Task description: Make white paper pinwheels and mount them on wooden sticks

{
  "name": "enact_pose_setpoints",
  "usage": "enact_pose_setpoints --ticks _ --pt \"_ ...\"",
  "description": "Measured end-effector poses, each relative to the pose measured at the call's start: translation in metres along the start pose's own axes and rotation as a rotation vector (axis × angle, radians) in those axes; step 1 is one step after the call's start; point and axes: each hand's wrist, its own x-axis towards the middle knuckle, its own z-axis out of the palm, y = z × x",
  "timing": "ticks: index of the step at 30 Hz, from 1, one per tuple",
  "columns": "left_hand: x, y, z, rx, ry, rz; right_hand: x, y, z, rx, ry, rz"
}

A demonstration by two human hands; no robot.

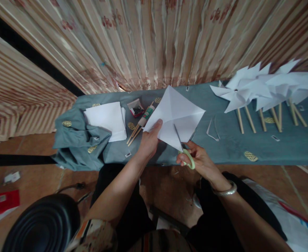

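The right hand's (196, 157) fingers curl around the green-handled scissors (191, 161), one blade showing above the creased sheet (178, 103). The left hand (149, 142) pinches the sheet's near-left side, thumb uppermost, apparently steadying it. Stacked paper (105, 120) lies leftward, seemingly for reach; pinwheels (264, 87) lie rightward, well apart.

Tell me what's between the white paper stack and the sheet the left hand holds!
In the head view, a small packet, a green-and-white tube and thin wooden sticks lie between the paper stack and the held sheet.
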Motion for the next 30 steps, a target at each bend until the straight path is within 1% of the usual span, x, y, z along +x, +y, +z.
enact_pose_setpoints --ticks 5,12,16,22,28,30 --pt "-0.0007 0.0009 0.0003 -0.017 0.023 -0.019 0.0004 0.0014 -0.0005 -0.010 -0.007 0.000" --pt "-0.0041 0.0057 0.0051 -0.057 0.035 -0.007 0.0005 0.0036 -0.0013 -0.004 0.001 0.003" --pt "-0.0047 0.0063 0.0047 -0.044 0.036 -0.030 0.0004 0.0013 0.0000 0.024 0.011 0.016" --pt "-0.0015 0.0029 0.0001 -0.018 -0.001 -0.005 0.0002 -0.0028 0.0030 0.035 0.031 0.040" --pt "-0.0018 0.0050 0.0006 0.018 0.019 -0.039 0.0012 -0.0047 0.0035 0.042 0.038 0.050" --pt "-0.0016 0.0045 0.0005 0.014 0.008 -0.028 0.0016 -0.0046 0.0036 0.042 0.041 0.056"
